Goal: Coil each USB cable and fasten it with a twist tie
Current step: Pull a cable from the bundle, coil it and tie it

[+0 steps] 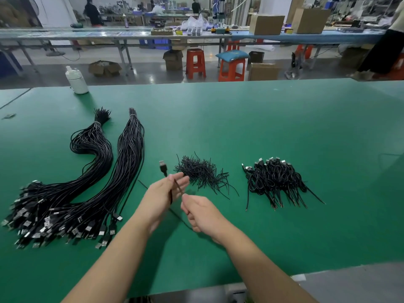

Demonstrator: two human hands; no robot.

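Observation:
My left hand (165,191) holds one black USB cable (162,168) above the green table (284,127), its plug sticking up past the fingers. My right hand (201,213) pinches the same cable a short way along, and the strand runs taut between both hands. The cable's tail trails on the table under my wrists. Two long bundles of uncoiled USB cables (91,171) lie to the left. A loose heap of black twist ties (201,171) sits just beyond my hands. A pile of coiled, tied cables (275,178) lies to the right.
A white bottle (76,80) stands at the table's far left edge. Beyond the table are red stools (195,62), cardboard boxes (265,24), long workbenches and people at the back. The near table edge runs under my forearms.

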